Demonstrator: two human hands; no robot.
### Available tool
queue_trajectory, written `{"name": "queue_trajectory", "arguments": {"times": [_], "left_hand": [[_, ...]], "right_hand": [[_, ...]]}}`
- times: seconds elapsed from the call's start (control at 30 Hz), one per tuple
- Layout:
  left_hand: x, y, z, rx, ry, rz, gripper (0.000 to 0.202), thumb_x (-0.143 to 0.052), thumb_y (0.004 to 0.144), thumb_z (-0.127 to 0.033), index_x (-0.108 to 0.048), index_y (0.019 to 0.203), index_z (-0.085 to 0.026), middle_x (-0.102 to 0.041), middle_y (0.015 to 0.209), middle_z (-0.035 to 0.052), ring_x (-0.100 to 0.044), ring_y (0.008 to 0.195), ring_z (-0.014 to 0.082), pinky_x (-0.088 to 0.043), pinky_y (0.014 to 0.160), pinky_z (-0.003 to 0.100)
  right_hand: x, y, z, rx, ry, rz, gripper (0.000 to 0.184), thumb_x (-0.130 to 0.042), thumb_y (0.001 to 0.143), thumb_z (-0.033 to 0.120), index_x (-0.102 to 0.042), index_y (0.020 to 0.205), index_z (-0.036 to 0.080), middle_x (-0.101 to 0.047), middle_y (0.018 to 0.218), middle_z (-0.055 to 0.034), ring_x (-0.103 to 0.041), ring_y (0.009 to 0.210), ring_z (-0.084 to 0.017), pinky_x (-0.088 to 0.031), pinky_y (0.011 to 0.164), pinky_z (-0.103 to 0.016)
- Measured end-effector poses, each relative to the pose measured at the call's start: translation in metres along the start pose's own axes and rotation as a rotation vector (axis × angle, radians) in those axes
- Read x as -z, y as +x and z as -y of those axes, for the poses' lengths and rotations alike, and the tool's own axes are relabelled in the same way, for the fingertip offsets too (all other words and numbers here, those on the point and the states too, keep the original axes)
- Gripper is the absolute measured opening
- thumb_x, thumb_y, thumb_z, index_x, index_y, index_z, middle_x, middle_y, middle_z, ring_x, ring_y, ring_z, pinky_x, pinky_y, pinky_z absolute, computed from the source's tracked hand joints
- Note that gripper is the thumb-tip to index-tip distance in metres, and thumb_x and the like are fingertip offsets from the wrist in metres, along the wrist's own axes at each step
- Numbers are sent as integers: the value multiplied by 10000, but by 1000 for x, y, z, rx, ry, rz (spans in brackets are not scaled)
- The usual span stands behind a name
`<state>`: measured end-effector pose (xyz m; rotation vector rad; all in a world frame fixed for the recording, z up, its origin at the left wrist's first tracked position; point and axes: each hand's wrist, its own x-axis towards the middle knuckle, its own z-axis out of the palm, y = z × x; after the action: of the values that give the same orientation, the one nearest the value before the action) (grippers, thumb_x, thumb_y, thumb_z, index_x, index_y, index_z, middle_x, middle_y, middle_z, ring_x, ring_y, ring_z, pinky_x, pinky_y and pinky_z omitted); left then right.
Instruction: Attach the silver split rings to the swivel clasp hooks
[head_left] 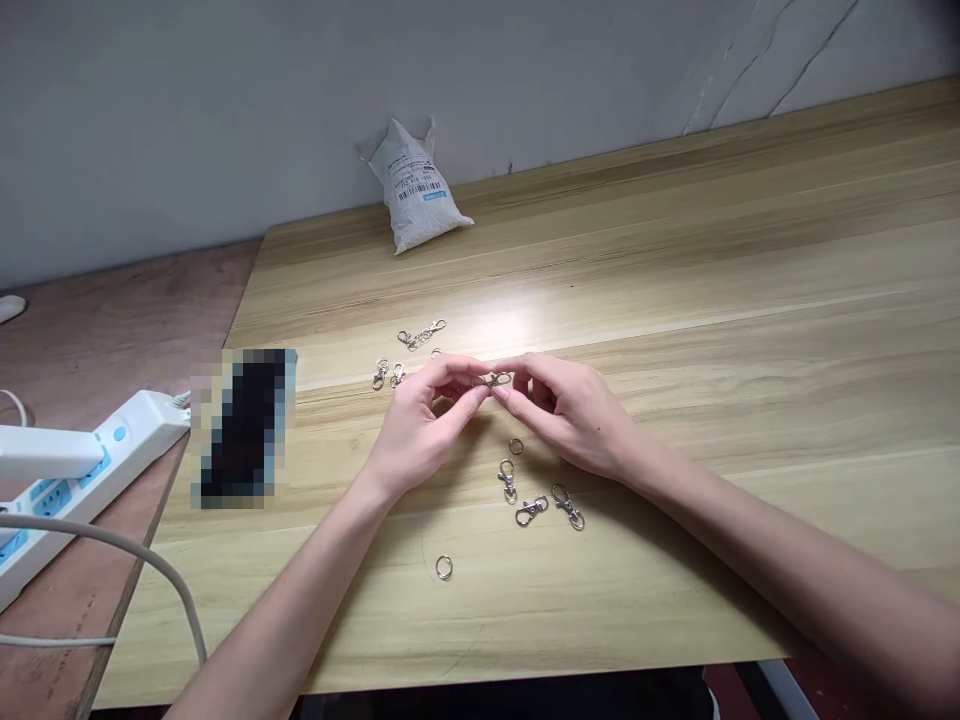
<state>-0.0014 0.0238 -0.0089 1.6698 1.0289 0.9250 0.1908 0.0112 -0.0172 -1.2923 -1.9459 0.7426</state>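
Between my two hands, a silvery metal swivel snap hook (495,380) is held above the table. My left hand (424,420) pinches its left end with thumb and forefinger; whether a ring is there too is hidden by the fingers. The right end is pinched by my right hand (566,405). Below the hands lie three loose snap hooks (532,511), a split ring (516,446) and, nearer me, another split ring (444,568). Past my left hand are several snap hooks with rings (421,334), partly covered by the fingers.
A white plastic parcel (420,190) with a printed label leans at the wall. On the left are a pixelated dark object (244,425), a white power strip (127,440) and a grey cable (161,565). The wood-grain table (712,300) meets a brown surface (112,300).
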Motion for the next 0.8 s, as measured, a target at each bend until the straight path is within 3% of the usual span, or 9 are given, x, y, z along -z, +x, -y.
{"name": "queue_trajectory", "arguments": {"times": [0.07, 0.37, 0.6, 0.8], "left_hand": [[-1, -1, -1, 2, 8, 17, 117, -641, 870, -211, -647, 987, -209, -681, 940, 9, -655, 837, 100, -549, 761, 220], [-3, -1, -2, 65, 150, 120, 150, -627, 876, -223, -593, 1019, -189, -716, 904, 25, -679, 821, 134, -550, 739, 271], [-2, -3, -1, 11, 212, 111, 130, -612, 880, -190, -595, 1008, -198, -701, 941, 17, -662, 851, 121, -541, 766, 265], [-1, -1, -3, 25, 193, 86, 65, -643, 862, -233, -636, 906, -185, -695, 870, 22, -654, 795, 128, -532, 706, 259]], "right_hand": [[0, 0, -1, 19, 4, 18, 283, -518, 940, 361, -651, 1106, 175, -617, 733, -4, -499, 613, -101, -340, 564, -244], [0, 2, -8, 170, 72, 55, 188, -509, 939, 225, -676, 878, 164, -648, 720, 4, -499, 598, -81, -354, 572, -229], [2, 3, -15, 161, 116, 123, 167, -527, 932, 232, -682, 937, 169, -674, 778, -9, -555, 662, -100, -395, 611, -238], [3, 3, -12, 141, 129, 125, 159, -530, 932, 245, -675, 931, 179, -691, 793, -9, -575, 672, -105, -406, 617, -238]]}}
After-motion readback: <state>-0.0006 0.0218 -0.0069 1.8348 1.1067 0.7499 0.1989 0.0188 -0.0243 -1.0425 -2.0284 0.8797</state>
